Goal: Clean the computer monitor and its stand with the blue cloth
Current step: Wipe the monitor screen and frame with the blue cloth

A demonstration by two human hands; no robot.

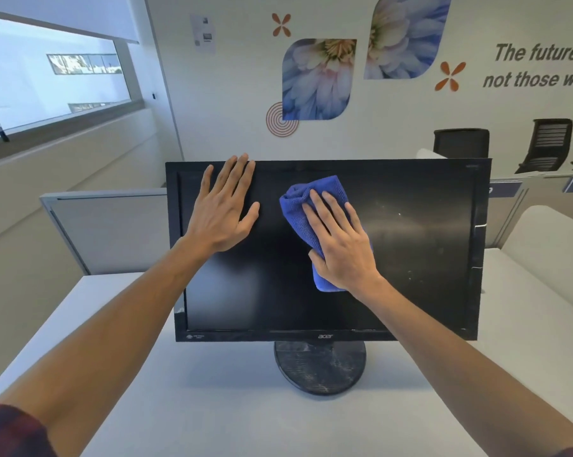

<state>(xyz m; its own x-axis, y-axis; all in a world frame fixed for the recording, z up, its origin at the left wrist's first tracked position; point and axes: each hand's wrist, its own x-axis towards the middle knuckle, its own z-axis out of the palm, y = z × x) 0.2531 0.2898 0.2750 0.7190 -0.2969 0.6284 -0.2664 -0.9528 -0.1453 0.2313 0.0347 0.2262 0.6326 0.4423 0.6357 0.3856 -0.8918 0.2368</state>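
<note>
From my end I count one monitor [410,242], one round stand [320,367], one blue cloth [314,192] and one counter [212,407]. Two grips: left grip [220,209], right grip [342,245]. Two office chairs behind: left chair [461,143], right chair [547,145]. Two flower decals on the wall: lower decal [316,79], upper decal [407,34].

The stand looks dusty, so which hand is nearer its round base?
Right. The right hand presses the blue cloth on the screen above the stand base; the left hand lies flat higher, upper left.

A white wall [232,94] with flower decals [318,80], a bright window [54,77] left, black chairs [547,145] right.
</note>
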